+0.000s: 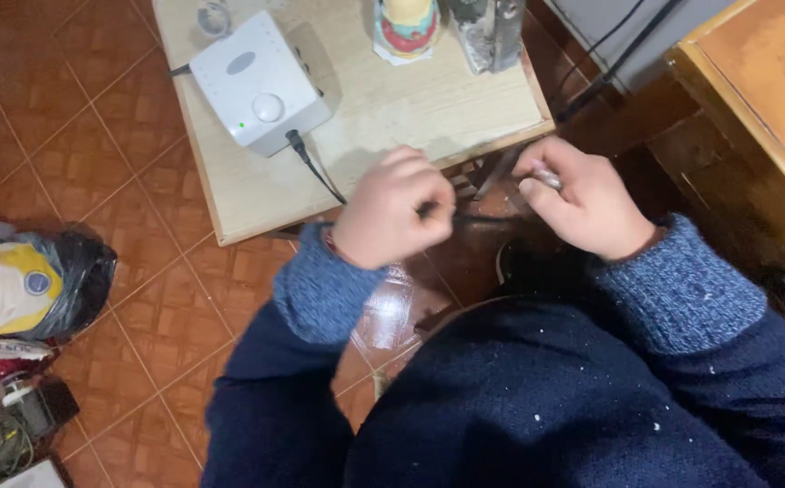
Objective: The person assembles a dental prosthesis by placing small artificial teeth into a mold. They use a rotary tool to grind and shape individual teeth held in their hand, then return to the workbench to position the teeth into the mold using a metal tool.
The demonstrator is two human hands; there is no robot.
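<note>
While I look down past my blue sleeves, this is what lies below me:

Floor (139, 117): reddish tiles run under everything.
Table (392, 108): pale wood, just ahead of my hands; its near edge sits above my knuckles.
Desk (763, 99): darker wood, at my right.
Sack (22, 285): yellow and white, on the floor well to my left.
Box (261, 81): white, on the table, with a round knob, a green light and a black cable (315, 167) plugged in.
Left hand (392, 212): my fist is curled tight on a thin dark rod (478, 218).
Right hand (587, 203): my fingers pinch a small silvery piece (546, 177); what it is I cannot tell.
Rod: level between my hands, just below the table edge.
</note>
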